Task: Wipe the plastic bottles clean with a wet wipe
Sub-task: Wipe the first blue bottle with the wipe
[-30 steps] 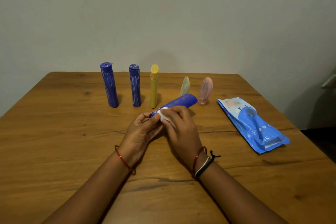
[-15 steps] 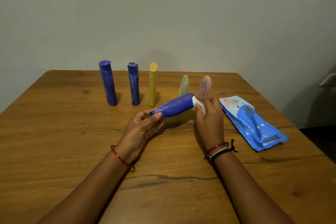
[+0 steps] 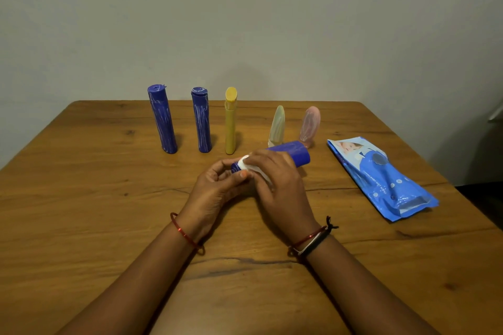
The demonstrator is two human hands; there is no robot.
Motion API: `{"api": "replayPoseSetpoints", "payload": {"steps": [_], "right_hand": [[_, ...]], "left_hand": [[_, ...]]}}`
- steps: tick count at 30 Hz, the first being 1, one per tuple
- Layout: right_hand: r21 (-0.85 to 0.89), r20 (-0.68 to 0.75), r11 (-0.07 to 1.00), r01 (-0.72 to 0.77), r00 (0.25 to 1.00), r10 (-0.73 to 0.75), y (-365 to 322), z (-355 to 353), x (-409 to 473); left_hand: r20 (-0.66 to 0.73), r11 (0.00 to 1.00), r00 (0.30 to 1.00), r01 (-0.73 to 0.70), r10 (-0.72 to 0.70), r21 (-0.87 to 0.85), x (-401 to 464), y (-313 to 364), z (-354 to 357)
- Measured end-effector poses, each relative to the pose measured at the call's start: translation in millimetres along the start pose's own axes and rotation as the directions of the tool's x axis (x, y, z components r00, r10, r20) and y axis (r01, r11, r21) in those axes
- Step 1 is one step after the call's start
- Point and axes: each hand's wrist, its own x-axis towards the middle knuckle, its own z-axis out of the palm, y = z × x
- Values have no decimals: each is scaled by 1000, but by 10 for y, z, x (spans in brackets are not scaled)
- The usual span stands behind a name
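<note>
A blue plastic bottle (image 3: 295,154) lies tilted above the table's middle. My left hand (image 3: 215,190) grips its near, lower end. My right hand (image 3: 277,179) is wrapped over the bottle's near part and holds a white wet wipe (image 3: 249,165) against it. Two blue bottles with white streaks (image 3: 162,119) (image 3: 201,119), a yellow bottle (image 3: 230,120), a pale green tube (image 3: 277,125) and a pink tube (image 3: 310,124) stand in a row behind.
A blue pack of wet wipes (image 3: 381,177) lies on the wooden table (image 3: 81,198) at the right. A plain wall rises behind the far edge. Something dark stands off the table at the far right.
My right hand slid with the wipe from the bottle's far end back down to its near end, next to my left hand. The bottle stays held in my left hand.
</note>
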Motion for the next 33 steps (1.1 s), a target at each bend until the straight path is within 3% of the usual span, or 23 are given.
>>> {"api": "replayPoseSetpoints", "payload": {"steps": [3,9,11,17,20,26,33], "right_hand": [[-60,-18,998,-31,999,30,85,-70,19],[-138,-103,928,-345,937,333,440,-298,85],[-136,-119,913,-385,921,371,477,-330,89],[73,25,978,-195,981,193,91,-120,54],[126,24,984,-124,992,121,-25,-86,84],[259,74,957,-130,991,115,-51,-149,64],[242,154,959,-148,982,113,-16,-266,47]], "left_hand": [[-18,1000,1000,16,-16,6,16,13,-6],[-30,997,999,42,-40,63,-3,58,-21],[-32,996,998,48,-46,70,-7,58,-13],[-7,998,1000,19,-19,60,-7,26,-5],[25,999,1000,-8,7,46,4,-14,-1],[27,1000,1000,-8,7,26,14,-24,-20],[10,1000,1000,27,-27,-10,9,4,-8]]}}
